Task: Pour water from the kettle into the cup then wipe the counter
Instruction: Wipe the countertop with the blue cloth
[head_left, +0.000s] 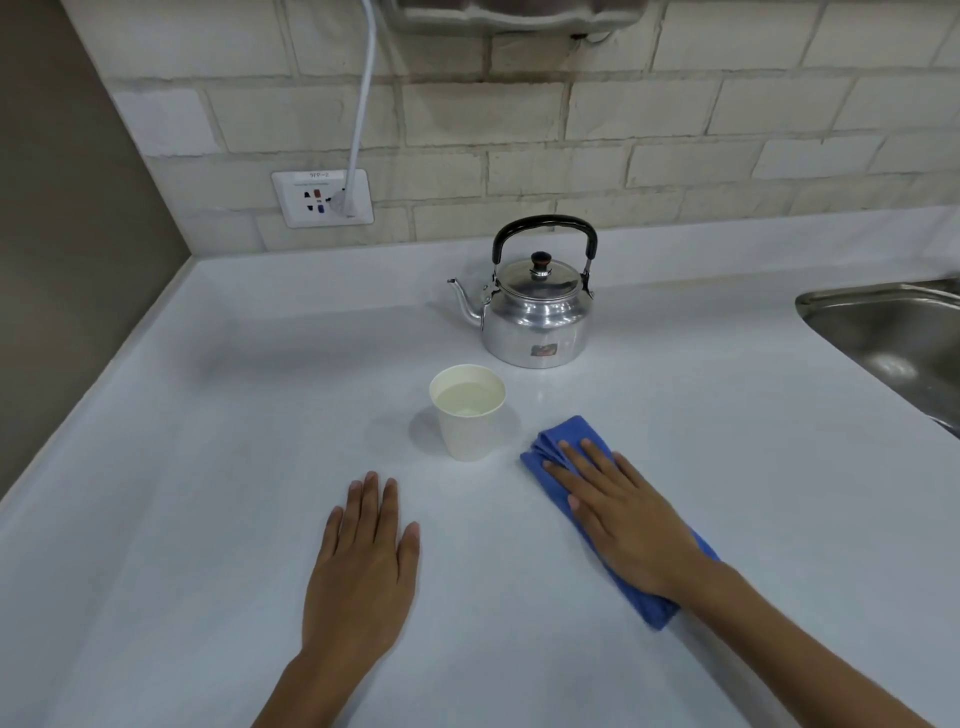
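A shiny metal kettle (537, 312) with a black handle stands upright at the back of the white counter (208, 467), spout pointing left. In front of it stands a white paper cup (469, 413) with water in it. Right of the cup lies a folded blue cloth (566, 439), and my right hand (623, 514) presses flat on top of it, fingers spread. My left hand (363, 561) rests flat on the bare counter, below and left of the cup, holding nothing.
A steel sink (893, 332) is set into the counter at the right edge. A wall socket (322, 197) with a white cable plugged in sits on the tiled wall at the back left. A brown wall bounds the counter on the left.
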